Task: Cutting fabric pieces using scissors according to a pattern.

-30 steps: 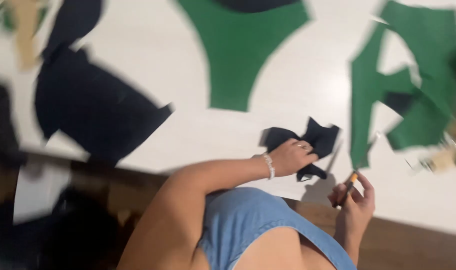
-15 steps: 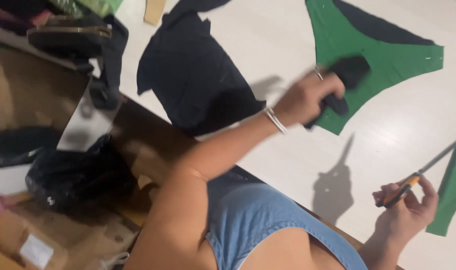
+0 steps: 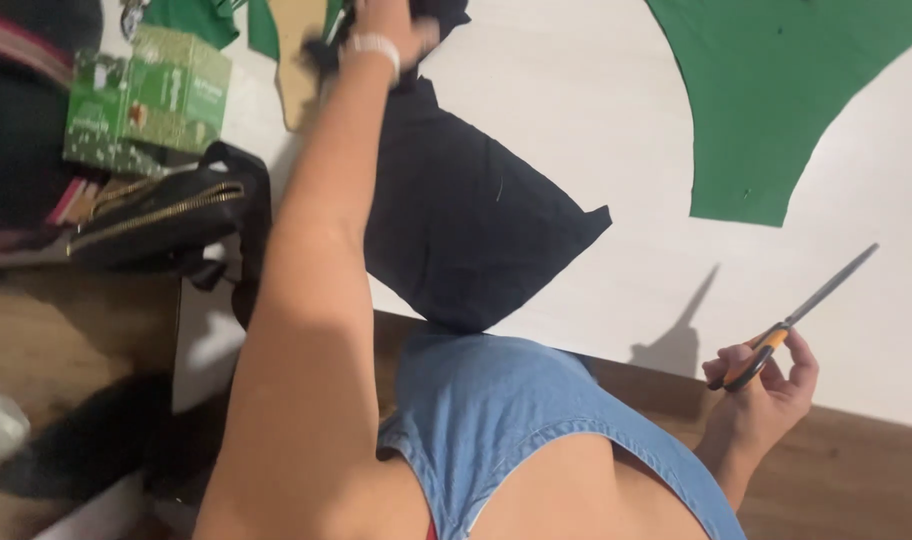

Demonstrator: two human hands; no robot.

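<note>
My left arm stretches far forward, and my left hand (image 3: 388, 28), with a white bracelet at the wrist, is at the top edge, closed on a small black fabric piece (image 3: 444, 14). Part of the hand is cut off by the frame. Below it a large black fabric panel (image 3: 476, 215) lies flat on the white table (image 3: 616, 150). My right hand (image 3: 766, 385) stays near the table's front edge and grips orange-handled scissors (image 3: 806, 312), blades closed and pointing up to the right.
A big green cut fabric piece (image 3: 776, 90) lies at the upper right. At the left sit a green box (image 3: 156, 95), a black zippered bag (image 3: 161, 215) and a tan pattern piece (image 3: 298, 60). Brown wooden floor (image 3: 66, 330) shows below the table.
My left hand carried the small black piece from in front of me up and leftward, past the large black panel. The view swung left. The right hand kept hold of the scissors.
</note>
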